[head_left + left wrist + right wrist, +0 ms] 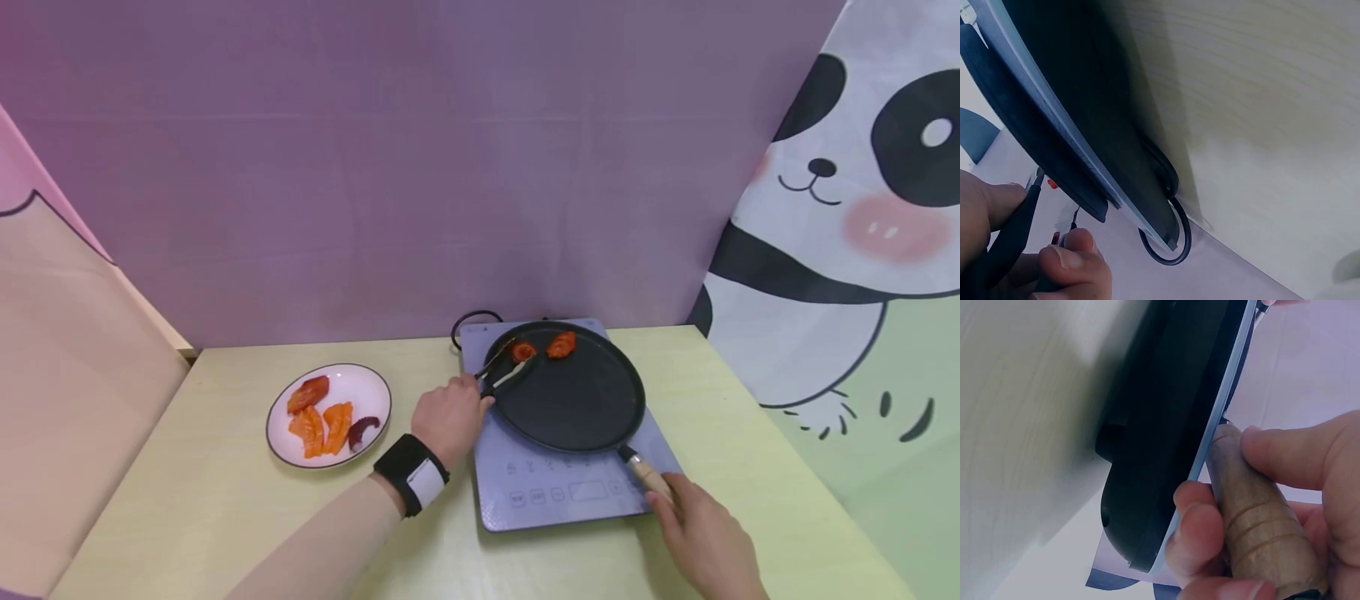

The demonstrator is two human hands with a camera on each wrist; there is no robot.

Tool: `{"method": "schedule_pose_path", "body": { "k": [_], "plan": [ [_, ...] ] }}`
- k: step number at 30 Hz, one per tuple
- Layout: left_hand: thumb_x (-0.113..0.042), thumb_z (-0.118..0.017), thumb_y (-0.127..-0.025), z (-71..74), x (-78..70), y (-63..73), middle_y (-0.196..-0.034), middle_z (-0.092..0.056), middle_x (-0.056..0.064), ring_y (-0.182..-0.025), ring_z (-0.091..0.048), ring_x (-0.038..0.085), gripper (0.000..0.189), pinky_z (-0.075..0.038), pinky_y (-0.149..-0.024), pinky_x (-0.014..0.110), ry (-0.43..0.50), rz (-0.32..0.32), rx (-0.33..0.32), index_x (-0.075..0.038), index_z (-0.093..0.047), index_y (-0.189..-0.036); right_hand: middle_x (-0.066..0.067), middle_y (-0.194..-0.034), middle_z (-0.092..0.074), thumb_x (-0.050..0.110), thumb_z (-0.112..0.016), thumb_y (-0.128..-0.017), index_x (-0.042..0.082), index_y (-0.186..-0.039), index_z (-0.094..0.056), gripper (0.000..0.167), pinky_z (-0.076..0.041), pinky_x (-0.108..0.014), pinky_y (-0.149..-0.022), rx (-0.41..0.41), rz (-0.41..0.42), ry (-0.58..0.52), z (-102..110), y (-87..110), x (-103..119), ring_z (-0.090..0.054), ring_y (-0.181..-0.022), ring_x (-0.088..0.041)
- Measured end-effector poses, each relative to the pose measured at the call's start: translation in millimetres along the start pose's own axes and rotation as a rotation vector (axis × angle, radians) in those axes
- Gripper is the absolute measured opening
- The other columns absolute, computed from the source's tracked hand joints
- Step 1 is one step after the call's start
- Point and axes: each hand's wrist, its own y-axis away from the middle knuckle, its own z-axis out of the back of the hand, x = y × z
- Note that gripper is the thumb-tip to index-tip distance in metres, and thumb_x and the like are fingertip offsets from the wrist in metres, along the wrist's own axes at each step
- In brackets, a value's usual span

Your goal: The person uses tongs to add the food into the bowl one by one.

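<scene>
My left hand (452, 419) grips a pair of tongs (512, 375) with black handles, seen close up in the left wrist view. Its two tips reach over the far left part of a flat black frying pan (573, 404), one on either side of a round reddish food piece (522, 352). Beside that, a second reddish piece (561, 344) lies in the pan. My right hand (708, 533) holds the pan's wooden handle (1257, 519), thumb on one side and fingers curled round the other. Under the pan is a grey induction cooker (555, 500).
Left of the cooker stands a white plate (341, 383) with a dark rim, bearing orange slices, a reddish piece and a small dark tentacle. A black cord (476, 315) loops behind the cooker. A purple backdrop (450, 167) rises at the table's far edge.
</scene>
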Motion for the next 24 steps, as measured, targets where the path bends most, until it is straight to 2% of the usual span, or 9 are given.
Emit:
{"method": "schedule_pose_path", "body": {
  "k": [4, 13, 20, 24],
  "plan": [
    [-0.042, -0.063, -0.09, 0.9, -0.9, -0.7, -0.066, -0.055, 0.008, -0.055, -0.062, 0.027, 0.04, -0.045, -0.046, 0.041, 0.005, 0.003, 0.0, -0.002, -0.058, -0.087, -0.001, -0.073, -0.054, 0.029, -0.062, -0.093, 0.007, -0.109, -0.06, 0.027, -0.04, -0.04, -0.052, -0.003, 0.009, 0.01, 1, 0.3, 1, -0.049, -0.061, -0.018],
    [-0.048, -0.06, -0.09, 6.1, 0.4, 3.5, -0.072, -0.057, 0.011, -0.058, -0.062, 0.027, 0.049, -0.046, -0.048, 0.04, 0.096, 0.056, 0.073, 0.002, -0.057, -0.094, -0.001, -0.072, -0.053, 0.029, -0.062, -0.092, 0.007, -0.109, -0.06, 0.027, -0.039, -0.04, -0.052, -0.008, 0.013, 0.011, 0, 0.3, 1, -0.049, -0.061, -0.018],
    [-0.054, -0.061, -0.088, 16.1, 4.3, 18.6, -0.065, -0.052, 0.007, -0.049, -0.051, 0.017, 0.057, -0.041, -0.044, 0.033, 0.251, 0.098, 0.12, 0.002, -0.054, -0.096, -0.001, -0.075, -0.057, 0.03, -0.062, -0.092, 0.006, -0.111, -0.061, 0.03, -0.041, -0.042, -0.053, -0.013, 0.013, 0.005, 0, 0.6, 0, -0.052, -0.063, -0.019],
    [-0.06, -0.058, -0.086, 17.6, 7.6, 30.0, -0.065, -0.049, 0.003, -0.049, -0.046, 0.014, 0.061, -0.037, -0.044, 0.029, 0.303, 0.105, 0.148, 0.0, -0.054, -0.1, -0.001, -0.074, -0.055, 0.03, -0.062, -0.093, 0.006, -0.11, -0.06, 0.03, -0.04, -0.04, -0.053, -0.001, 0.008, 0.005, 0, 0.0, 0, -0.051, -0.062, -0.018]
  ]
}}
